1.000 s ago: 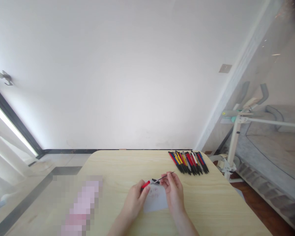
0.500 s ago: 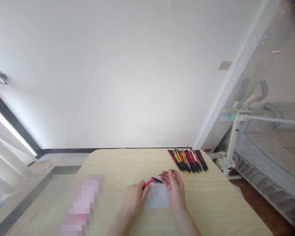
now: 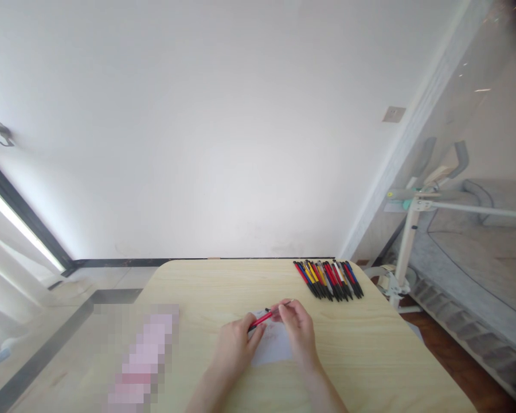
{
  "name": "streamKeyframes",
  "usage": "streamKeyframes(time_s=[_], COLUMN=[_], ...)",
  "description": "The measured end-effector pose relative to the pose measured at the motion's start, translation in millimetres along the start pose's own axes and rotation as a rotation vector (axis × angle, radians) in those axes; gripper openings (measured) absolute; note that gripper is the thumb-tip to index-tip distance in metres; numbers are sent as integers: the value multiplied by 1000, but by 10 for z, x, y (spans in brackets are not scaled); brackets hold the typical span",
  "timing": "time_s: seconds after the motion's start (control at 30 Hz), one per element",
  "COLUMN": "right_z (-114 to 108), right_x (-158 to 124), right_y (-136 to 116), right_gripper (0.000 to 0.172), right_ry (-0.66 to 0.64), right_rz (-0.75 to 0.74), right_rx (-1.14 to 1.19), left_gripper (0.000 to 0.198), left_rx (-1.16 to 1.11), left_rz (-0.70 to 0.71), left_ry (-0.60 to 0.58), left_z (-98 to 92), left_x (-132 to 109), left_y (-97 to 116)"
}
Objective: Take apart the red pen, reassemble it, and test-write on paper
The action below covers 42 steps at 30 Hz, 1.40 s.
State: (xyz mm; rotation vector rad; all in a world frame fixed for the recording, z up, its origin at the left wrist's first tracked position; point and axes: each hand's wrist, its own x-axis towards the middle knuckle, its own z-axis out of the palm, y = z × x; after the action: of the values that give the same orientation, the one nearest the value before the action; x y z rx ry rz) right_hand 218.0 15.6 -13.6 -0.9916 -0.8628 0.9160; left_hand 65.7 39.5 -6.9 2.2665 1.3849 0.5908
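My left hand (image 3: 239, 341) is closed around a red pen barrel (image 3: 262, 318), which slants up to the right over a white sheet of paper (image 3: 275, 347) with reddish scribbles. My right hand (image 3: 298, 328) pinches a thin pen refill (image 3: 288, 303) between thumb and fingers. The refill lines up with the barrel's upper end; whether it is inside cannot be made out. Behind the barrel shows the end of a black pen part (image 3: 267, 310), the rest hidden by the barrel and my right fingers.
A row of several pens (image 3: 329, 280) in red, blue, yellow, white and grey lies at the back right of the wooden table (image 3: 206, 287). A blurred pink item (image 3: 148, 350) is at the table's left. A white metal frame (image 3: 408, 241) stands beyond the right edge.
My right hand has moved left with the refill, bringing it to the end of the red barrel. The black pen part is now mostly covered. My left hand stays about where it was.
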Motion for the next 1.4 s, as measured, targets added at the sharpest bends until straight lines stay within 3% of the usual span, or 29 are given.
streamKeyframes(time_s=[0.37, 1.4], right_z=[-35, 8], right_x=[21, 7], right_y=[-2, -26], right_gripper=[21, 27], right_ry=[-18, -2], right_rz=[4, -15], right_rx=[-122, -171], left_gripper=[30, 30], left_rx=[-266, -312], left_rz=[58, 104], left_ry=[31, 40], left_z=[-19, -30], left_x=[1, -9], left_y=[53, 62])
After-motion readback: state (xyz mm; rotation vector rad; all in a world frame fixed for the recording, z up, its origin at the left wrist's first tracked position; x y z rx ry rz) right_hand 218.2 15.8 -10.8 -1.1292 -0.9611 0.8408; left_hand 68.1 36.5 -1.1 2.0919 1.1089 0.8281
